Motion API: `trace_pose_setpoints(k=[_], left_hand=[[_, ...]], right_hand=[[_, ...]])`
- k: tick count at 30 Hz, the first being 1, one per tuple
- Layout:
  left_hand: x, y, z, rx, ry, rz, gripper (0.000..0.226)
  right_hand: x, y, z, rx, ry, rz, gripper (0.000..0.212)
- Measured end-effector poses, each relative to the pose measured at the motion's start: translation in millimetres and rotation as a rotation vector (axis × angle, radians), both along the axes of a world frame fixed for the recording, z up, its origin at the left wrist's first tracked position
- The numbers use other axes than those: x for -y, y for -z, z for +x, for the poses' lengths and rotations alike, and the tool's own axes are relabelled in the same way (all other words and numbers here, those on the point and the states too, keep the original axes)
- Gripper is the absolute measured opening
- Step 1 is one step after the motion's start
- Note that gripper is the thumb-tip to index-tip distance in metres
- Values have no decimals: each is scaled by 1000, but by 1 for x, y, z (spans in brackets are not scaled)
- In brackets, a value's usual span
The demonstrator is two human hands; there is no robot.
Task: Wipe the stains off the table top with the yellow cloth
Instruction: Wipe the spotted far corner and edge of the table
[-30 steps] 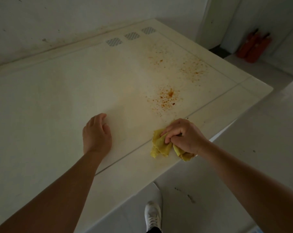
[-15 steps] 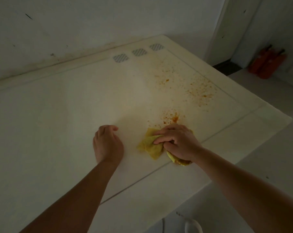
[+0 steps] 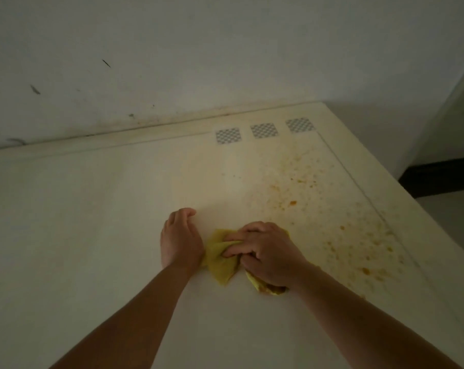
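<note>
A crumpled yellow cloth (image 3: 220,259) lies on the cream table top (image 3: 92,222), pressed down by my right hand (image 3: 268,254), whose fingers are closed on it. My left hand (image 3: 180,238) rests flat on the table just left of the cloth, touching its edge, fingers loosely curled and holding nothing. Orange-brown stains (image 3: 292,202) speckle the table to the right of and beyond my right hand, and more orange-brown spots (image 3: 365,270) lie near the right edge.
Three checkered marker squares (image 3: 264,129) sit at the back of the table near the scuffed wall (image 3: 199,62). The table's right edge (image 3: 401,209) drops to the floor, with a dark gap (image 3: 438,179) at the far right.
My right hand has pushed the cloth forward and left over the nearest stain patch, which no longer shows. The cloth now touches my left hand. The view has moved closer over the table.
</note>
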State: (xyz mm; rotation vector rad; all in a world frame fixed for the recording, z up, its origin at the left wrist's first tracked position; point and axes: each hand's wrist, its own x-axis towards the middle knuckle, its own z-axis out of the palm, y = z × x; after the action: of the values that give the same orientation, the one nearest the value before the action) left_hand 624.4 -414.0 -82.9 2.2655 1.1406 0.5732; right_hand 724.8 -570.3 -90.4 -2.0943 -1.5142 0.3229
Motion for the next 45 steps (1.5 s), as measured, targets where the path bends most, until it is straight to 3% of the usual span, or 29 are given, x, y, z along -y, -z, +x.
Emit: trace_pose_setpoints(k=[14,18,21,33,45], left_hand=[[1,8,5,-175,7,150,48],[0,5,5,-207,17,121,45],[-12,-2,22,-236,7,74,29],[-55,5,135,-132,-108,50,40],[-53,12,140,-152,-167,104,49]], right_hand=[[-40,0,75,50,-14,27,37],[-54,-4,85,73,5,17,39],[-64,-6,94,110,5,-2,42],[-149,3,184,239,-14,-70,50],[-233,9,276,260,168,-264,50]])
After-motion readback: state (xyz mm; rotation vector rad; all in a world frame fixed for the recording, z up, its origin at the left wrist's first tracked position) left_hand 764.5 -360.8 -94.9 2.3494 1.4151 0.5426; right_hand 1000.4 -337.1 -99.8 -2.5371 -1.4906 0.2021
